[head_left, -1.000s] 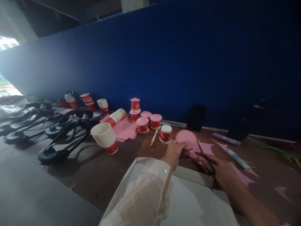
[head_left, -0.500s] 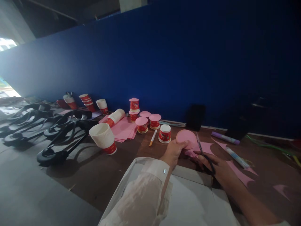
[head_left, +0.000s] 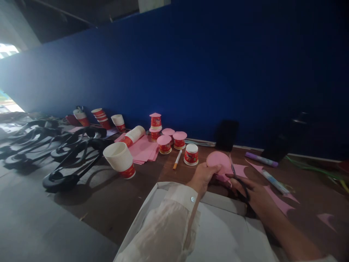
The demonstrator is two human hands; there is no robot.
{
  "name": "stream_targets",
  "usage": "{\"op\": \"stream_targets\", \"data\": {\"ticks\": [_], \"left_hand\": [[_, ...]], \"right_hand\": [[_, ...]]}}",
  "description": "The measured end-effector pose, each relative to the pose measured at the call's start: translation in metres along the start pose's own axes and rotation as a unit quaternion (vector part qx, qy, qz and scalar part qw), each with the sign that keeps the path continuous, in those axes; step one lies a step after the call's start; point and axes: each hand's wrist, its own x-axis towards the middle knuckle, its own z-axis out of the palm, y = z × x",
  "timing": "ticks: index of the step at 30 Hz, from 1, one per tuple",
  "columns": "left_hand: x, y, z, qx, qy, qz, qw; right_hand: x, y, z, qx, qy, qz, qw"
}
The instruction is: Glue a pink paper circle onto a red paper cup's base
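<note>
Between the thumb and fingers of my left hand (head_left: pixel 203 177) is a pink paper circle (head_left: pixel 218 161), held upright over the table. My right hand (head_left: pixel 249 191) is closed round the dark handles of a pair of scissors (head_left: pixel 236 175); their blades point up along the circle's right edge. Pink paper offcuts (head_left: pixel 241 170) lie behind and under the hands. Left of the circle, an upside-down red paper cup (head_left: pixel 191 155) stands with its white base up. Beside it lies a white marker (head_left: pixel 177 160) with an orange tip end.
Several red cups topped with pink discs (head_left: pixel 164 142) stand near the blue partition (head_left: pixel 174 80). Pink sheets (head_left: pixel 144 151) lie under a toppled cup stack (head_left: pixel 133 135). A tilted cup stack (head_left: pixel 120 160) and black headsets (head_left: pixel 71 174) are left. A purple marker (head_left: pixel 261 159) lies right.
The pink circle has shifted slightly to the right and turned in my left hand. The scissors have moved a little right along its edge.
</note>
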Motion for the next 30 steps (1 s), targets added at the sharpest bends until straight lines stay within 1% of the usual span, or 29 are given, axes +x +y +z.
{"op": "stream_targets", "data": {"ticks": [2, 5, 9, 13, 19, 30], "left_hand": [[0.0007, -0.0015, -0.0007, 0.000, -0.008, 0.001, 1.000], [0.0017, -0.0027, -0.0016, 0.005, -0.003, -0.003, 1.000], [0.0014, -0.0022, -0.0017, 0.002, -0.008, -0.002, 1.000], [0.0004, -0.0015, -0.0009, -0.003, -0.003, -0.003, 1.000], [-0.0008, -0.0009, -0.0005, 0.004, -0.006, -0.001, 1.000], [0.0009, -0.0001, -0.0014, 0.008, -0.002, -0.010, 1.000]], "right_hand": [[-0.0007, -0.0013, 0.0002, -0.008, 0.005, -0.009, 1.000], [-0.0002, -0.0012, -0.0005, -0.023, 0.013, -0.014, 1.000], [0.0009, 0.0012, -0.0019, -0.021, -0.002, -0.027, 0.999], [0.0019, 0.0020, -0.0025, -0.012, 0.003, -0.034, 0.999], [0.0039, -0.0015, -0.0066, -0.028, -0.009, -0.060, 0.998], [0.0043, 0.0003, -0.0085, -0.046, -0.026, -0.069, 0.996]]}}
